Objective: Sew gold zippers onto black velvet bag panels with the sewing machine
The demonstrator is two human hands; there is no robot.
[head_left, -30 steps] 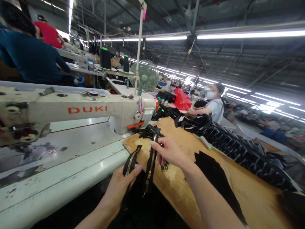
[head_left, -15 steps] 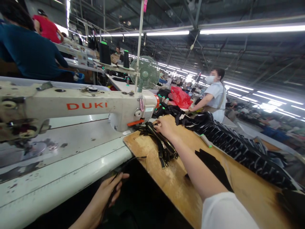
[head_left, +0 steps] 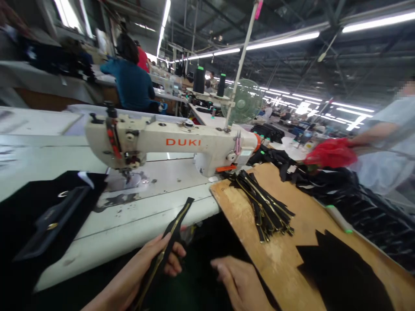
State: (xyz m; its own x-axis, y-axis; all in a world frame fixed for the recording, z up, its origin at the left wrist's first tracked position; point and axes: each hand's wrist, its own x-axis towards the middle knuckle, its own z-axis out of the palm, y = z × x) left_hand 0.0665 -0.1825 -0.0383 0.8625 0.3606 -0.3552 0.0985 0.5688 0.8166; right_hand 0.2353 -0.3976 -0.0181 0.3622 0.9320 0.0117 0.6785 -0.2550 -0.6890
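A black zipper strip with gold teeth (head_left: 175,225) lies across the palm of my left hand (head_left: 155,255), its upper end sticking up between thumb and fingers. My right hand (head_left: 240,280) is low, beside the wooden board's edge, fingers blurred and bent; whether it holds anything does not show. More gold-toothed zippers (head_left: 267,207) lie in a loose bundle on the wooden board (head_left: 259,255). The white DUKI sewing machine (head_left: 181,140) stands behind my hands. At the left, a black fabric piece (head_left: 29,203) with a dark strip and metal parts rests on the machine table.
Black fabric pieces (head_left: 343,272) and a thread cone (head_left: 339,219) lie on the board at right. A person (head_left: 385,134) at the right reaches to a red bag (head_left: 332,153). A person in teal (head_left: 131,84) sits behind the machine. A fan (head_left: 244,101) stands beyond.
My right hand has left the zipper bundle and come down near my left hand. A zipper now shows clearly in my left hand. The view has turned left; the red bag is nearer the person at right.
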